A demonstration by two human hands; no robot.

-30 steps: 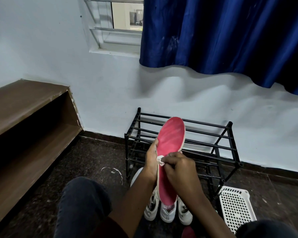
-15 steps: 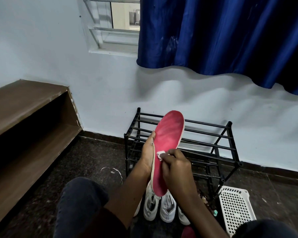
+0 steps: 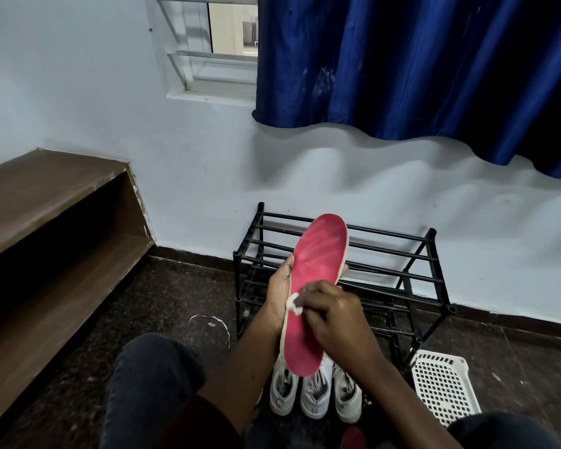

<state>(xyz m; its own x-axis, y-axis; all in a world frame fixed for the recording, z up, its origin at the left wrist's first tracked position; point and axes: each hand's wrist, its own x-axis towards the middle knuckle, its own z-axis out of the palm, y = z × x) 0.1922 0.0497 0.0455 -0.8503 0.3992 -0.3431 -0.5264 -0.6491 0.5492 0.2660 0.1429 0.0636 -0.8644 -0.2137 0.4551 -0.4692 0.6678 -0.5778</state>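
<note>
The left hand (image 3: 280,293) holds the red insole (image 3: 318,254) upright before the rack (image 3: 402,254), fingers wrapped round it. The right hand (image 3: 334,319) pinches a white wad (image 3: 293,304) against its middle. Wiping looks about halfway, with the heel end probably left.

A red insole (image 3: 318,254) with a thin pale rim stands nearly upright, toe end up and leaning a little to the right, heel end down. The left hand (image 3: 280,293) grips it from behind at mid-length, thumb along its left edge. Faint lighter streaks cross its red face near the toe. A small white wad (image 3: 293,303), pinched in the fingertips of the right hand (image 3: 334,315), presses on the insole's left edge just beside the left thumb
</note>
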